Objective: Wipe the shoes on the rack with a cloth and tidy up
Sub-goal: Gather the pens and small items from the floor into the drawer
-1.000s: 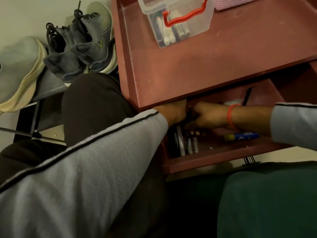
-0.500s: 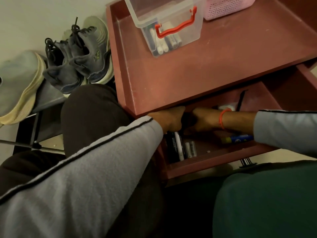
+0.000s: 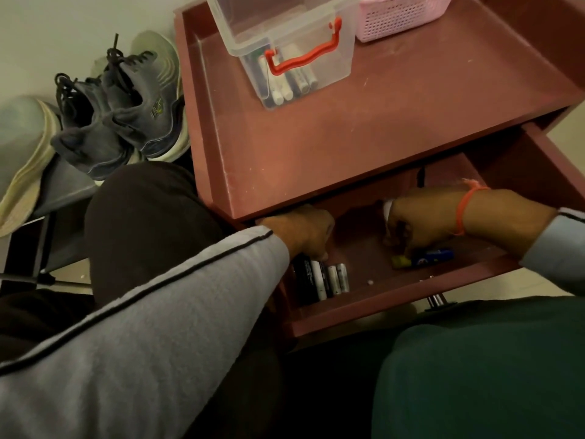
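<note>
So both hands were bunched together mid-drawer a sec ago, now they've split apart inside the open dark-red wooden drawer (image 3: 395,299). The left hand (image 3: 304,231) has slid to abt 9 o'clock and is curled knuckles-up over the row of black and silver batteries (image 3: 321,278) lined up in that corner, fingertips touching their far ends; can't tell if it's actually gripping one. The right hand (image 3: 418,221) w/ the orange wrist thread went to 3 o'clock, fingers bent down onto the blue tube with the yellow cap (image 3: 422,258), looks like a pinch at the cap end, plus smth white pokes out behind its knuckles, no idea what. IMO this is the tidy-up bit, sorting drawer junk. The pair of dark grey lace-up sneakers (image 3: 120,118) is way over at 10 o'clock on the metal shoe rack (image 3: 68,185), untouched, and I see no cloth anywhere. The clear plastic box with the red handle (image 3: 285,42) sits on top at 12.
</note>
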